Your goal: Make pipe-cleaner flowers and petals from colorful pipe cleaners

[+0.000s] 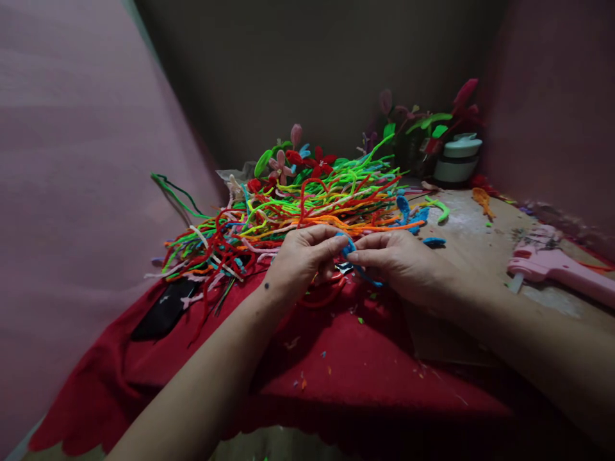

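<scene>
Head view: short blue fuzzy pipe cleaner piece sits between both hands, over red felt cloth, just in front of big tangled heap of multicoloured pipe cleaners. Left hand pinches its left end, fingers curled closed around it. Right hand pinches right end, thumb and forefinger closed on it (loose blue tail hangs below). No readable writing anywhere. Both forearms reach in from bottom edge, wrists low above cloth. Pink plastic glue gun lies well apart at right.
</scene>
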Tool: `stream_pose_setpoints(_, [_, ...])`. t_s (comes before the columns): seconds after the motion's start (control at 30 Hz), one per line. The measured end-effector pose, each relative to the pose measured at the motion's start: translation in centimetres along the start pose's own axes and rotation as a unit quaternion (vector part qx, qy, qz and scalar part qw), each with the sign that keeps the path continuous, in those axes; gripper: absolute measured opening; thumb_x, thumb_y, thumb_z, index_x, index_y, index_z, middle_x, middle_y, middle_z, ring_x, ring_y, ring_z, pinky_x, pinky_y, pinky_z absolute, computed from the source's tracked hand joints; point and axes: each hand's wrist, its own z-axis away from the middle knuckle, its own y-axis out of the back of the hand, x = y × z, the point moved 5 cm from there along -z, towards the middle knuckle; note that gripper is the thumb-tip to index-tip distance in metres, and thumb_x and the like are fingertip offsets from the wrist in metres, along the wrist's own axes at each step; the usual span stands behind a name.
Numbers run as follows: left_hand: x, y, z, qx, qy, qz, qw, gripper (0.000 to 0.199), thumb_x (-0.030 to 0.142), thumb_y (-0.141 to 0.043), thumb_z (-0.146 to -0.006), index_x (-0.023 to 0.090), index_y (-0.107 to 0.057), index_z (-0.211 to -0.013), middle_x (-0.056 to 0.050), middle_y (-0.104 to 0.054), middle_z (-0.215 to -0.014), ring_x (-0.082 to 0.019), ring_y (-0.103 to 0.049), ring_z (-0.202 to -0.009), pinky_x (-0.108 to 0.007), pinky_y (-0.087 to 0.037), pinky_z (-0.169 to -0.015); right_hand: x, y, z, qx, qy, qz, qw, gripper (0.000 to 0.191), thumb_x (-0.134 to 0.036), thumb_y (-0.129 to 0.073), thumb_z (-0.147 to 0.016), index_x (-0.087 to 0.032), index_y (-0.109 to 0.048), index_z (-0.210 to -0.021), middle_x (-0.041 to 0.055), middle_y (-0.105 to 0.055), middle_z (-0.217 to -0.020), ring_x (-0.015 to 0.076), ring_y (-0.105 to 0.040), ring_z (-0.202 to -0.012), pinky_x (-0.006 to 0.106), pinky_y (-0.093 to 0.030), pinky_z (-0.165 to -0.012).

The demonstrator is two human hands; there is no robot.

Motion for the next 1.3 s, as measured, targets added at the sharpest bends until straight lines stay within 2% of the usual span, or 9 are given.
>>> stream_pose_setpoints(0.17, [0.6, -0.1, 0.1, 0.073, -0.043, -0.046, 0.995, 0.012, 0.026, -0.061, -0.075, 0.015, -0.064, -0.08, 0.004, -0.053, -0.049, -0.007, -0.046, -0.04, -0.017, -0.035, -0.039, 0.0, -0.3, 0.1, -0.017, 0.001, 0.051, 0.999, 0.02, -0.031, -0.061, -0.073, -0.014, -0.064, -0.064, -0.0004, -0.055, -0.053, 0.008, -0.044, -0.044, 0.022, -0.033, -0.043])
stream_pose_setpoints(0.3, [0.8, -0.3, 0.1, 0.053, -0.072, -0.118, 0.989, 0.008, 0.02, -0.056, -0.076, 0.016, -0.062, -0.079, 0.004, -0.053, -0.052, -0.007, -0.047, -0.04, -0.019, -0.038, -0.041, -0.1, -0.4, 0.3, -0.006, -0.014, 0.047, 0.999, 0.02, -0.03, -0.061, -0.072, -0.015, -0.061, -0.06, -0.0013, -0.052, -0.049, 0.0078, -0.041, -0.041, 0.022, -0.031, -0.041])
stream_pose_setpoints(0.5, [2.0, -0.2, 0.4, 0.051, -0.239, -0.366, 0.898, 0.012, 0.015, -0.054, -0.076, 0.016, -0.062, -0.066, 0.001, -0.055, -0.06, -0.008, -0.049, -0.056, -0.02, -0.037, -0.055, -0.4, -0.5, 0.4, -0.001, 0.0, 0.099, 0.995, 0.027, -0.03, -0.058, -0.074, -0.016, -0.056, -0.051, -0.0005, -0.05, -0.044, 0.0072, -0.038, -0.038, 0.023, -0.025, -0.039])
stream_pose_setpoints(0.67, [1.0, 0.1, 0.1, 0.045, -0.069, -0.177, 0.981, 0.012, 0.027, -0.053, -0.079, 0.017, -0.058, -0.074, 0.004, -0.048, -0.048, -0.007, -0.039, -0.04, -0.018, -0.03, -0.04, -0.7, -0.3, 0.5, 0.021, 0.029, 0.092, 0.995, 0.024, -0.028, -0.058, -0.072, -0.016, -0.057, -0.051, -0.0019, -0.048, -0.046, 0.0064, -0.035, -0.041, 0.023, -0.025, -0.043])
stream_pose_setpoints(0.77, [0.4, -0.3, 0.1, 0.005, 0.012, -0.069, 0.998, 0.02, 0.034, -0.053, -0.08, 0.018, -0.053, -0.069, 0.006, -0.042, -0.042, -0.006, -0.033, -0.034, -0.018, -0.023, -0.035, -0.7, -0.3, 0.5, 0.027, 0.032, 0.092, 0.995, 0.019, -0.028, -0.06, -0.07, -0.015, -0.061, -0.056, -0.0008, -0.052, -0.051, 0.0072, -0.037, -0.044, 0.024, -0.026, -0.045])
stream_pose_setpoints(0.87, [0.8, -0.1, 0.1, 0.043, -0.035, -0.125, 0.991, 0.019, 0.027, -0.055, -0.078, 0.017, -0.053, -0.062, 0.006, -0.041, -0.043, -0.005, -0.034, -0.037, -0.018, -0.025, -0.038, -0.4, -0.4, 0.4, 0.016, 0.013, 0.078, 0.997, 0.017, -0.027, -0.061, -0.067, -0.015, -0.061, -0.055, 0.0, -0.053, -0.05, 0.0084, -0.039, -0.044, 0.025, -0.027, -0.044])
stream_pose_setpoints(1.0, [1.8, 0.1, 0.4, 0.147, -0.162, -0.255, 0.942, 0.013, 0.019, -0.061, -0.072, 0.016, -0.058, -0.06, 0.002, -0.054, -0.055, -0.007, -0.045, -0.051, -0.018, -0.034, -0.049, -0.1, -0.4, 0.2, 0.02, 0.01, 0.072, 0.997, 0.019, -0.026, -0.061, -0.066, -0.016, -0.057, -0.05, -0.0003, -0.051, -0.046, 0.009, -0.04, -0.043, 0.025, -0.028, -0.044])
stream_pose_setpoints(1.17, [0.2, -0.4, 0.1, 0.068, -0.009, -0.08, 0.994, 0.019, 0.034, -0.06, -0.074, 0.016, -0.059, -0.069, 0.004, -0.05, -0.044, -0.007, -0.039, -0.035, -0.019, -0.027, -0.035, -0.3, -0.1, 0.4, 0.063, 0.028, 0.067, 0.995, 0.014, -0.025, -0.061, -0.065, -0.014, -0.06, -0.056, 0.0002, -0.054, -0.051, 0.0088, -0.044, -0.046, 0.023, -0.031, -0.045])
stream_pose_setpoints(1.3, [0.6, -0.5, 0.2, 0.08, 0.014, -0.066, 0.995, 0.025, 0.03, -0.063, -0.072, 0.014, -0.054, -0.056, 0.005, -0.044, -0.037, -0.005, -0.034, -0.032, -0.018, -0.024, -0.034, -0.6, -0.3, 0.5, 0.061, 0.042, 0.098, 0.992, 0.015, -0.023, -0.058, -0.067, -0.013, -0.06, -0.056, -0.0007, -0.053, -0.05, 0.0072, -0.041, -0.045, 0.022, -0.029, -0.045])
